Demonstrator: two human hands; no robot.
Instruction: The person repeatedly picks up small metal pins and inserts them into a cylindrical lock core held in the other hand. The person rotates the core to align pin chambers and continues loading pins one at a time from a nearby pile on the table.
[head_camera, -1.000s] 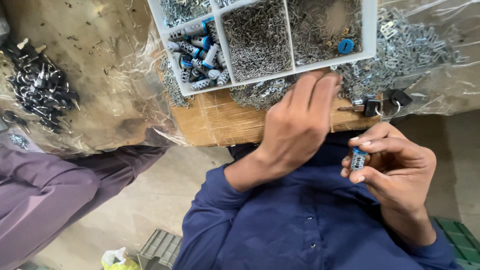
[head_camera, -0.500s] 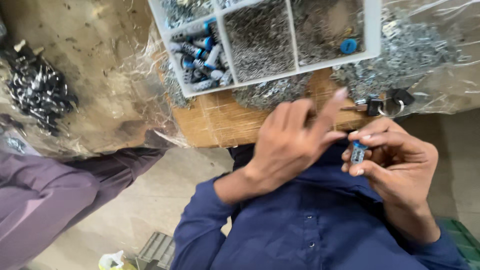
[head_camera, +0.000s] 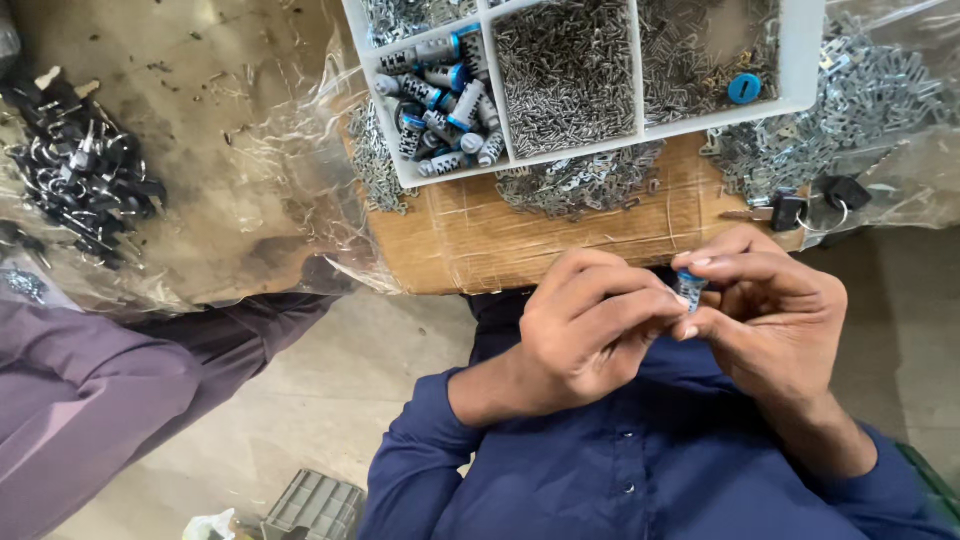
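Fingers pinch small cylinder — silver, blue-capped.

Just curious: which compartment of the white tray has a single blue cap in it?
The right-hand compartment of the white tray: a lone blue cap lies on small metal parts; the others lack one.

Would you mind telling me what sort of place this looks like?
Probably a small assembly workshop for locks: a white divided tray holds tiny metal parts and lock cylinders, keys lie on the bench, and both hands, left hand and right hand, work on one cylinder.
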